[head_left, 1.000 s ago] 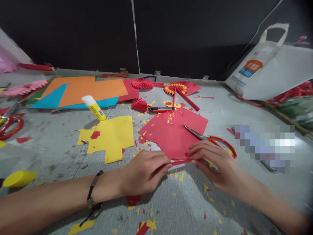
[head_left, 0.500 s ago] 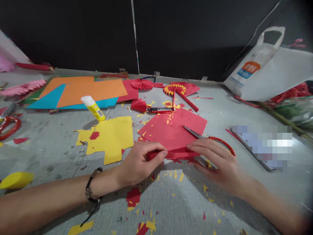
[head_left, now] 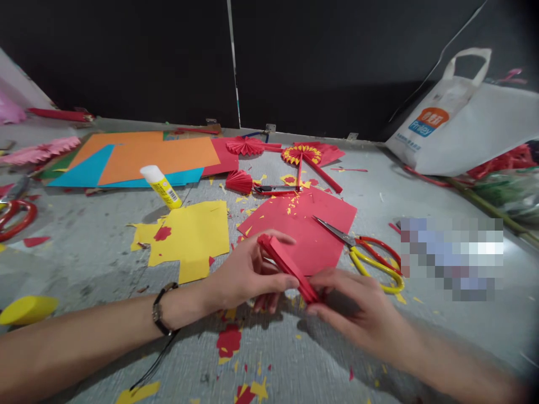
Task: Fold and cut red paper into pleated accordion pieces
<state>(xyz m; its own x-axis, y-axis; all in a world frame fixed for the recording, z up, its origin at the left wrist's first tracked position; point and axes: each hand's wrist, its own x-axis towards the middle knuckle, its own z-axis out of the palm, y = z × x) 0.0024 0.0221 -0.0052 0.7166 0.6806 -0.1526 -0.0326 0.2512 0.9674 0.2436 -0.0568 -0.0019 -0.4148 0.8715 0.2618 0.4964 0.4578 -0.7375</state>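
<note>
Both hands grip a narrow folded strip of red paper (head_left: 284, 261), raised at a slant above the grey table. My left hand (head_left: 252, 275) pinches its middle, thumb on the near side and fingers behind. At the strip's lower right end, my right hand (head_left: 357, 303) closes its thumb and fingertips on it. Just behind lies a sheet of red paper (head_left: 307, 224) sprinkled with yellow scraps. Scissors (head_left: 357, 247) with one red and one yellow handle rest partly on that sheet, near my right hand. Left of my left hand is a cut yellow sheet (head_left: 202, 230).
A glue stick (head_left: 162, 188) stands tilted behind the yellow sheet. Farther back are a box cutter (head_left: 275, 189), pleated red paper fans (head_left: 301, 154) and stacked orange sheets (head_left: 155, 160). A white bag (head_left: 463, 123) stands at the right. Paper scraps litter the table.
The folded red strip has been lifted off the table and tilted, its left end raised. My right hand has moved down and left, uncovering the scissors' yellow handle.
</note>
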